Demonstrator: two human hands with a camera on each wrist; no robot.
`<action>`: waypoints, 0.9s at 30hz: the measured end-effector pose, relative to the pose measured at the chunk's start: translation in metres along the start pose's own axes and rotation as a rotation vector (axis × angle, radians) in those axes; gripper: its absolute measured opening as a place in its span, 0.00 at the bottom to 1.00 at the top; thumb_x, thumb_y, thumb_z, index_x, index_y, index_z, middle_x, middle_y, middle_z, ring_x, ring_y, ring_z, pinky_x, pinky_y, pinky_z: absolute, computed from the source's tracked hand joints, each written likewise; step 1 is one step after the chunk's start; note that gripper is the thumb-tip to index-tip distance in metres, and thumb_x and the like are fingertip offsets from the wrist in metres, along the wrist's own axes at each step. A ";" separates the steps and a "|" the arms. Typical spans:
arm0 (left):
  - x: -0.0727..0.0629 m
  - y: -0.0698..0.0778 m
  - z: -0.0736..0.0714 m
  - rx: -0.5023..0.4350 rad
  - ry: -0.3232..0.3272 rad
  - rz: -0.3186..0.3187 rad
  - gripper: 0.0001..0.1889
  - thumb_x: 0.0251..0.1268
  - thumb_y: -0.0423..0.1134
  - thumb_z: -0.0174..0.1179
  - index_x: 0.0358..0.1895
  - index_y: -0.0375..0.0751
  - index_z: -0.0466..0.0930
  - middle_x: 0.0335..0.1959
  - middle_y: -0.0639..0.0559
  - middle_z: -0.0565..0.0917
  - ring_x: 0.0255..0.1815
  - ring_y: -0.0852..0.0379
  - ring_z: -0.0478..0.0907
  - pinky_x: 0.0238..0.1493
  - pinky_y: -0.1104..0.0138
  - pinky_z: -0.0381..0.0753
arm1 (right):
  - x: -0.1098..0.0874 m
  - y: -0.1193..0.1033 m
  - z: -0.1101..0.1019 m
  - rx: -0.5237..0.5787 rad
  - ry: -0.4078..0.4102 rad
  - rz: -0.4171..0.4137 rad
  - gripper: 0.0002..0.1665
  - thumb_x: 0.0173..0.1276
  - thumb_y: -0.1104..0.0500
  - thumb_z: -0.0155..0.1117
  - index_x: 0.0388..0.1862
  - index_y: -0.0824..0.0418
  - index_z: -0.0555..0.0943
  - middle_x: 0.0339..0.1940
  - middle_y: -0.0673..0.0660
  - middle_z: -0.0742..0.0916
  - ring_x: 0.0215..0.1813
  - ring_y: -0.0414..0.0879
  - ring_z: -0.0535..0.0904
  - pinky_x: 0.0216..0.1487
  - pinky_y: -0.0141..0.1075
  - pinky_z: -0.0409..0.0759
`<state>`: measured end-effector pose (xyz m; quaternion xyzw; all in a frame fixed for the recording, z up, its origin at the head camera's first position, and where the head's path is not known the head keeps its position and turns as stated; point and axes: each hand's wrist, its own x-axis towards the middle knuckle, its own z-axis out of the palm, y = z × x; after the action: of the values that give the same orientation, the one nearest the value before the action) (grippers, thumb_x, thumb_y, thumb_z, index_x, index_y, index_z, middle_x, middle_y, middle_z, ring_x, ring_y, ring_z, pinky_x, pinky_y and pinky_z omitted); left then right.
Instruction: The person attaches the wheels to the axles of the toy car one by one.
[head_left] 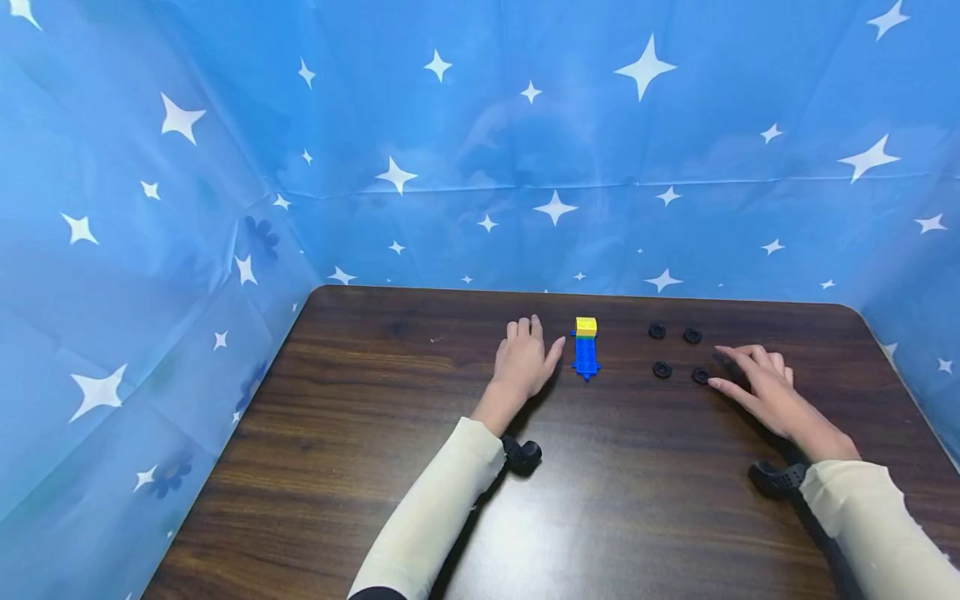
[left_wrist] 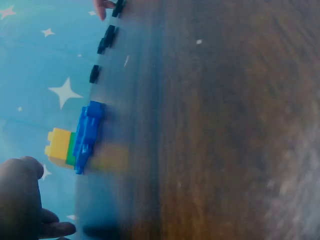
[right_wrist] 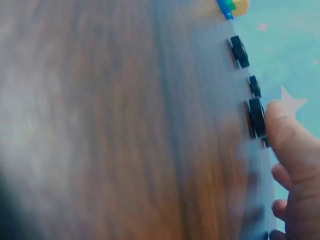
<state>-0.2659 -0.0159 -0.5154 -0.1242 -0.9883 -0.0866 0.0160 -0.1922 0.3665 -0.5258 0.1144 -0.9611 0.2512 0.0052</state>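
A blue toy car base [head_left: 586,357] lies on the table with a yellow block [head_left: 586,326] on its far end. In the left wrist view a green layer [left_wrist: 71,148] shows between the yellow block and the base. My left hand [head_left: 522,357] is just left of this car, fingers spread, holding nothing. To the right lie several small black toy wheels, one of them the near left wheel [head_left: 656,372]. My right hand [head_left: 767,392] reaches to the near right wheel [right_wrist: 257,117], its thumb tip beside it and fingers extended. Whether the thumb touches it, I cannot tell.
The dark wooden table [head_left: 360,433] has rounded far corners. A blue curtain [head_left: 480,150] with white stars hangs behind it and along its sides. A black wrist mount [head_left: 522,456] sits under the left wrist, and another mount [head_left: 776,480] under the right.
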 end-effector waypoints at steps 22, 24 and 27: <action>0.002 0.022 0.004 -0.058 0.043 0.000 0.23 0.84 0.59 0.42 0.54 0.44 0.77 0.51 0.49 0.80 0.51 0.51 0.78 0.44 0.58 0.84 | -0.001 -0.003 0.015 0.039 0.131 -0.022 0.27 0.78 0.48 0.65 0.66 0.62 0.79 0.57 0.63 0.78 0.53 0.59 0.64 0.49 0.56 0.49; 0.003 0.024 0.005 -0.058 0.037 0.000 0.23 0.84 0.59 0.43 0.54 0.44 0.78 0.51 0.50 0.81 0.51 0.51 0.79 0.44 0.58 0.84 | -0.002 -0.003 0.017 0.042 0.138 -0.018 0.25 0.78 0.48 0.65 0.65 0.62 0.80 0.57 0.63 0.78 0.53 0.59 0.65 0.49 0.56 0.49; 0.003 0.027 0.009 -0.038 0.035 0.000 0.24 0.84 0.59 0.42 0.54 0.44 0.78 0.52 0.50 0.81 0.51 0.51 0.79 0.45 0.58 0.84 | -0.002 -0.003 0.020 0.047 0.152 -0.019 0.23 0.77 0.49 0.66 0.63 0.62 0.82 0.56 0.62 0.79 0.53 0.60 0.66 0.49 0.58 0.50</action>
<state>-0.2623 0.0123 -0.5191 -0.1230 -0.9861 -0.1077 0.0308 -0.1888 0.3550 -0.5422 0.1041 -0.9507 0.2817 0.0776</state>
